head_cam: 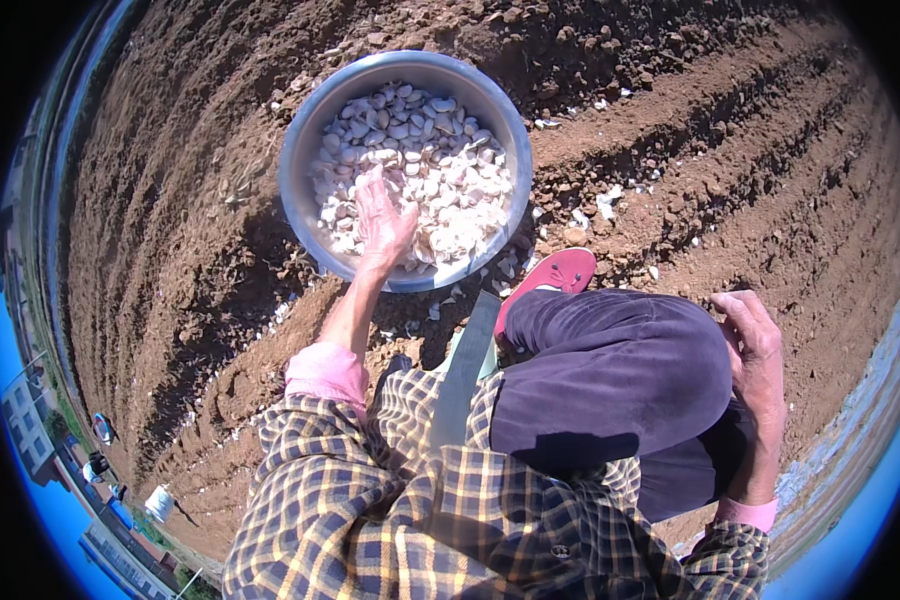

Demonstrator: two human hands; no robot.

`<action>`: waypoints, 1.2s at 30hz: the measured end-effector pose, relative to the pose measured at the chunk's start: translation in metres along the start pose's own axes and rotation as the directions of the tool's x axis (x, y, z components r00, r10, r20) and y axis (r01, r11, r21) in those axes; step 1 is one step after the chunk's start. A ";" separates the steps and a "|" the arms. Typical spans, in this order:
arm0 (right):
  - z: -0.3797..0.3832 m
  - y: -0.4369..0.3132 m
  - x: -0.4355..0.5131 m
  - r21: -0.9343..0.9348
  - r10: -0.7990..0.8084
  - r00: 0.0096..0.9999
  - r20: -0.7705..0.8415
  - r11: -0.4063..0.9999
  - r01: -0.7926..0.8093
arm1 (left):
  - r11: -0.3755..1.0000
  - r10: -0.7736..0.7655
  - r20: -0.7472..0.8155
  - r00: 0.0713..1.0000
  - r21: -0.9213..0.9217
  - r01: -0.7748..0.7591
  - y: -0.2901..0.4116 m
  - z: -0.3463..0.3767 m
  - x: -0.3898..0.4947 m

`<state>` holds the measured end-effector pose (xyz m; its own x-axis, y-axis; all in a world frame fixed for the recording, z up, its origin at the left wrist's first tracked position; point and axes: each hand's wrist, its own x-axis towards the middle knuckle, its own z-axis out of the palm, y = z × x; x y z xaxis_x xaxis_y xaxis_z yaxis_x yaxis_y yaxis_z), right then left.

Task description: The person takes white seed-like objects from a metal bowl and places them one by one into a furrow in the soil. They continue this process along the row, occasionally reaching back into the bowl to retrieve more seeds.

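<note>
A round metal basin (294, 169) sits on the soil in front of me, holding a heap of pale garlic cloves (450, 187). My left hand (384, 221) reaches down into it, back of the hand up. Its thumb is spread away from the fingers, whose tips touch the cloves; nothing shows in its grip. At the right, my right hand (756, 341) is beside my bent knee (690, 345) with its fingers curled. The palm is turned away, so anything inside it is hidden.
Furrows (720, 161) run through the loose brown soil, with garlic cloves (607, 201) scattered beside the basin and more in the furrow at left. My pink shoe (562, 271) is close to the basin's rim. Far off at lower left are people (160, 502) and buildings (28, 424).
</note>
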<state>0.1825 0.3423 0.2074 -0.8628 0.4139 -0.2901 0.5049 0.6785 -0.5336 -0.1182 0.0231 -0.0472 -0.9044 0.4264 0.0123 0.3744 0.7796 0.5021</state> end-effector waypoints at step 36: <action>0.026 0.005 0.063 0.030 -0.215 0.976 -0.044 0.976 0.217 | -0.695 -0.002 0.528 0.849 -0.612 0.378 0.007 -0.063 0.012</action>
<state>0.1299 0.3563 0.1652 -0.9494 0.2844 -0.1336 0.3052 0.7333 -0.6076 -0.1392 0.0045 0.0112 -0.6609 0.6025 -0.4474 -0.7275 -0.6608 0.1847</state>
